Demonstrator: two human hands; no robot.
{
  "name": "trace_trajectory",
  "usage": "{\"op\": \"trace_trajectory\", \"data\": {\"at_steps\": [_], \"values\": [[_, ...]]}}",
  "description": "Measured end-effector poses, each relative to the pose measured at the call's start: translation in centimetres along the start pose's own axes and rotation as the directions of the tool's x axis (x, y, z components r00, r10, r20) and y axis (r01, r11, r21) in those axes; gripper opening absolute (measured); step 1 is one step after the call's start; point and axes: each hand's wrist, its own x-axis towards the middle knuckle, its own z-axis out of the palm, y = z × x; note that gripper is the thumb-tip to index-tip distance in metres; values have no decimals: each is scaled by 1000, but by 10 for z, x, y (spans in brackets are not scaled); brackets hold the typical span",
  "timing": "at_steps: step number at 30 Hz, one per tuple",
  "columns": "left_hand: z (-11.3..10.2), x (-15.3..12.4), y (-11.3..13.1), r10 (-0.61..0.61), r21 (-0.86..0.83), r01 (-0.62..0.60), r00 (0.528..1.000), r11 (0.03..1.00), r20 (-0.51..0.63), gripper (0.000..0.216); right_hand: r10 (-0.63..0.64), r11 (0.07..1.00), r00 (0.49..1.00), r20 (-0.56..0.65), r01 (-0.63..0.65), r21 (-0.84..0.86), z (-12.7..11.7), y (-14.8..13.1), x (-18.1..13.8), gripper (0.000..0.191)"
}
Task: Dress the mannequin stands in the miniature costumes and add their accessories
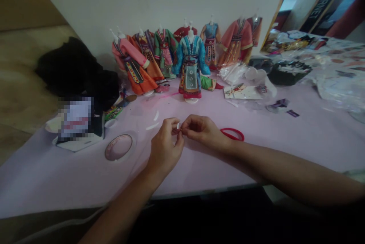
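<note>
My left hand and my right hand meet over the pale purple table, fingertips pinched together on a tiny white piece with a bit of red at it. Both hands are closed around it. A red loop lies on the table just behind my right wrist. A roll of clear tape sits to the left of my left hand. Two small white strips lie a little beyond my hands.
A row of small mannequins in colourful costumes stands along the wall, with a blue one nearest. A black cloth bundle sits at left. Plastic bags, a dark tray and paper scraps crowd the right.
</note>
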Motion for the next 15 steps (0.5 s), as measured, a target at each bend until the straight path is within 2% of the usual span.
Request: {"op": "trace_trajectory", "data": {"at_steps": [15], "values": [[-1, 2, 0, -77, -57, 78, 997, 995, 20, 32, -11, 1000, 1000, -1, 11, -22, 0, 2, 0, 9]]}}
